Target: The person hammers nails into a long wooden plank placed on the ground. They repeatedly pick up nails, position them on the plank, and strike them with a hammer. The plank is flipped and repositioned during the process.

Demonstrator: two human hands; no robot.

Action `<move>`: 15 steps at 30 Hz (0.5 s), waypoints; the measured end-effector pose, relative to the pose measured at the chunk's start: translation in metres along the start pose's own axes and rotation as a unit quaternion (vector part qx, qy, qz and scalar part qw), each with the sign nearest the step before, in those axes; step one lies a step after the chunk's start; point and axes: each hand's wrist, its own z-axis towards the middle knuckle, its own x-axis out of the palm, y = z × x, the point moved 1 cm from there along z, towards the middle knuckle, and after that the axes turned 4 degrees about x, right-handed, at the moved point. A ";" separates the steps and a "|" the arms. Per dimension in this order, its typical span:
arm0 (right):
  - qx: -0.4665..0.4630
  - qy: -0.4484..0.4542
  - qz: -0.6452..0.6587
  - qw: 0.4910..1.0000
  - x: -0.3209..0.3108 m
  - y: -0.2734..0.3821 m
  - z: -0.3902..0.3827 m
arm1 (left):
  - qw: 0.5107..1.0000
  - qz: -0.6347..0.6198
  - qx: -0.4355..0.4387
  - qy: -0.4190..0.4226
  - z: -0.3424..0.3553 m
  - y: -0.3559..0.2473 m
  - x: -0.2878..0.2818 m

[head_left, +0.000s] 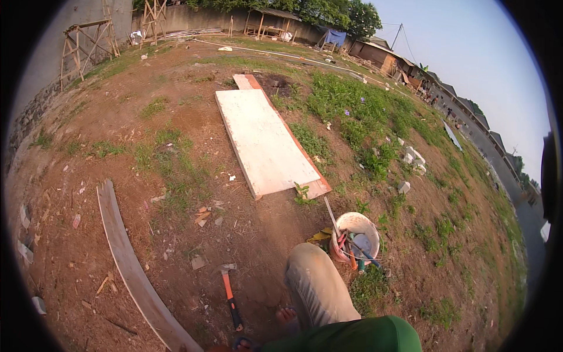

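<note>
A green sleeve (363, 337) crosses the bottom edge, and the hand at its end is too cut off and dark to make out. No clear part of my left hand shows in the picture. Nearest to the lower edge lies a claw hammer (228, 293) with an orange and black handle, its head pointing away from me on the dirt. To its left, a long wooden plank (132, 252) runs down to the bottom edge. My bent knee in dusty trousers (314, 281) rises right of the hammer, with bare toes (286, 315) beside it.
A white bucket (356, 222) of hand tools stands right of my knee. Ahead, a large pale board (267, 141) lies over a reddish board (299, 136). White block pieces (414, 157) sit in the grass at right. Wooden trestles (88, 50) stand by the far-left wall.
</note>
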 end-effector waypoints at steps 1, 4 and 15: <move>-0.004 -0.009 -0.014 1.000 0.001 0.003 0.001 | 1.000 0.031 0.001 -0.002 0.000 -0.001 0.003; 0.008 -0.054 -0.100 0.994 0.003 0.018 0.007 | 0.999 0.045 -0.013 0.016 0.001 -0.001 0.012; -0.105 -0.019 -0.156 0.982 -0.056 0.021 0.029 | 0.997 -0.038 0.059 -0.034 0.000 0.010 0.038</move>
